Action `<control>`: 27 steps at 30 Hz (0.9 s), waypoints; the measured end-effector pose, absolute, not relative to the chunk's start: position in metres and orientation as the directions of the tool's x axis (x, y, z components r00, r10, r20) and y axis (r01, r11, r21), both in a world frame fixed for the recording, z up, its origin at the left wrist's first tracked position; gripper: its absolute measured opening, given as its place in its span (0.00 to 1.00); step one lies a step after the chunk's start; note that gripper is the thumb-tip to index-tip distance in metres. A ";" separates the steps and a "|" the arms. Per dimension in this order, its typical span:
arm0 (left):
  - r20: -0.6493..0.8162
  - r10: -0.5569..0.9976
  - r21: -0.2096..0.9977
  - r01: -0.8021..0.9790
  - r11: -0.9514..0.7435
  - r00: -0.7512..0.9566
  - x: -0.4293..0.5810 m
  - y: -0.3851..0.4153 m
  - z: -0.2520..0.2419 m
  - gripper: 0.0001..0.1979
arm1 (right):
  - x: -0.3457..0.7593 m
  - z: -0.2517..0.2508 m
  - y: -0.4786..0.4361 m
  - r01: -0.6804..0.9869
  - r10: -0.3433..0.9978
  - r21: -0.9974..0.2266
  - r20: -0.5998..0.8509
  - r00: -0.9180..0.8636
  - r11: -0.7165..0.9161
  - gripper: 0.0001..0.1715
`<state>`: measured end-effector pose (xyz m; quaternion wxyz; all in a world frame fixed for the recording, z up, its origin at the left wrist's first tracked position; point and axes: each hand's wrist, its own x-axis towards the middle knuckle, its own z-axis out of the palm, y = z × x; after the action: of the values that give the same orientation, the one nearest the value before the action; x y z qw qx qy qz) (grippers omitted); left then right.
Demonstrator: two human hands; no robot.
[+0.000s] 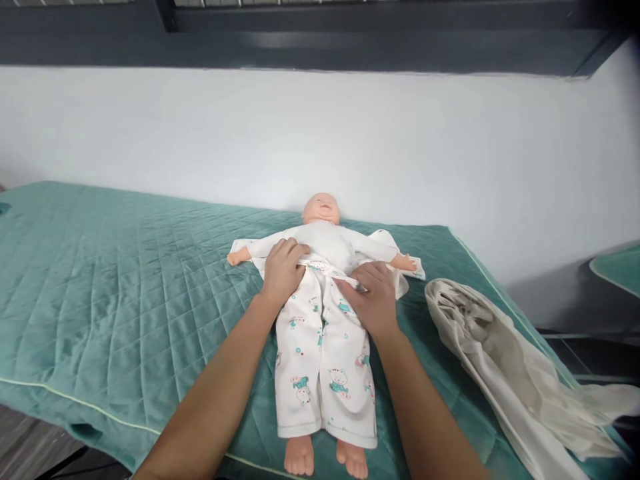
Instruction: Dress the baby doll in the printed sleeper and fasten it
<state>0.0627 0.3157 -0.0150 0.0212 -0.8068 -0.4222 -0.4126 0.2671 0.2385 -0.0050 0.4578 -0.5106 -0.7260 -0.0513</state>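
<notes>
A baby doll (pixel 321 209) lies on its back with its head toward the wall and its bare feet toward me. It wears white printed pants (pixel 300 347) and a white top on its body and arms. At the doll's left-of-picture hip, my left hand (pixel 285 267) is closed on the waistband, its fingers curled over the cloth. My right hand (pixel 373 293) grips the waistband on the other side, thumb at the edge. A printed white shirt (pixel 387 240) is spread beneath the doll's back and arms.
A green quilted cover (pixel 125 287) lies under the doll. To the right is a bunched off-white cloth (pixel 495 360). Behind stands a white wall (pixel 200 133), with a dark metal frame (pixel 310 40) overhead. Part of a green panel (pixel 620 270) shows at the right edge.
</notes>
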 end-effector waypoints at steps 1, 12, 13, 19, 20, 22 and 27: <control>0.688 0.663 0.330 0.687 -0.648 0.295 0.063 0.316 -0.015 0.17 | 0.267 -0.005 0.239 0.777 0.704 -0.409 0.707 -0.060 0.478 0.21; 0.672 0.722 0.590 0.467 -0.658 0.168 0.064 0.304 -0.013 0.09 | 0.267 -0.007 0.245 0.697 0.774 -0.549 0.633 -0.015 0.462 0.13; 0.664 0.730 0.601 0.464 -0.650 0.162 0.063 0.299 -0.012 0.09 | 0.267 -0.008 0.245 0.690 0.766 -0.550 0.642 -0.009 0.470 0.12; 0.619 0.737 0.639 0.371 -0.673 0.270 0.050 0.249 -0.013 0.10 | 0.267 -0.011 0.245 0.769 0.696 -0.416 0.717 -0.051 0.485 0.08; 0.605 0.748 0.651 0.371 -0.662 0.273 0.048 0.242 -0.015 0.10 | 0.266 -0.009 0.244 0.784 0.679 -0.378 0.730 -0.075 0.493 0.09; 0.576 0.776 0.681 0.373 -0.630 0.258 0.044 0.234 -0.018 0.10 | 0.264 -0.006 0.241 0.799 0.647 -0.304 0.750 -0.135 0.519 0.11; 0.565 0.793 0.687 0.402 -0.605 0.227 0.044 0.237 -0.019 0.11 | 0.263 0.001 0.233 0.798 0.599 -0.217 0.772 -0.212 0.563 0.12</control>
<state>0.0441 0.2368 -0.0191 -0.2036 -0.7563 -0.3952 -0.4800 0.2626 0.2330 0.0013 0.4341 -0.4534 -0.7700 -0.1144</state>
